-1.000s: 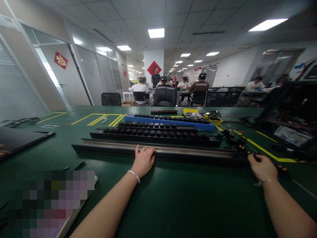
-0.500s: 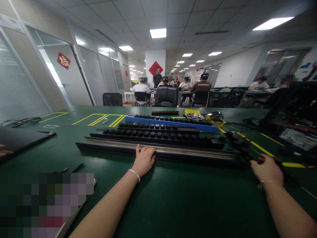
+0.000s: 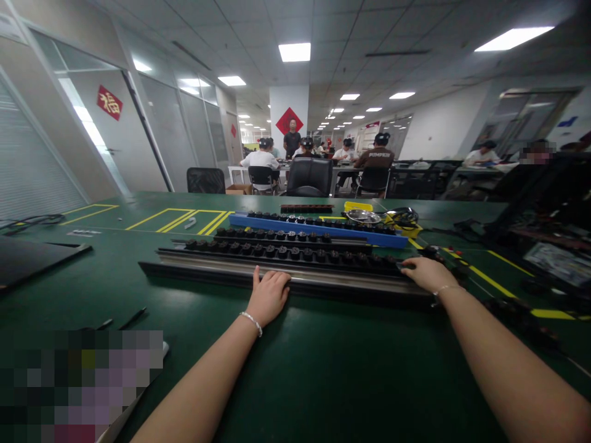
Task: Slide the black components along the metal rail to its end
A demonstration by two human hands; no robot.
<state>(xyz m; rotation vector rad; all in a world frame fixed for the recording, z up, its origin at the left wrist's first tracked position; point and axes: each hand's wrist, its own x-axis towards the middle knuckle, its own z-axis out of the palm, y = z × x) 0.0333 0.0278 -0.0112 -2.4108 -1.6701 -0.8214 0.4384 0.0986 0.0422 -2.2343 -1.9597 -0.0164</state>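
A long black rail (image 3: 344, 286) with a silvery inner strip lies across the table in front of me. My left hand (image 3: 269, 296) is closed over its near edge, around the middle. Behind it runs another black rail holding a row of round black pieces (image 3: 282, 251). At the right end of the rails, my right hand (image 3: 429, 275) pinches a small black piece, partly hidden by the fingertips. Loose black pieces (image 3: 521, 320) lie in a dark line to the right of that hand.
Farther back are a shorter black row (image 3: 272, 235), a blue rail (image 3: 318, 229), a metal dish (image 3: 363, 216) and a yellow tray (image 3: 410, 230). A dark flat panel (image 3: 41, 261) lies at left, near black pens (image 3: 133, 318). Several people sit beyond the table.
My right hand has moved left and away from me, from the loose black pieces to the right end of the rails. My left hand stays on the near rail.
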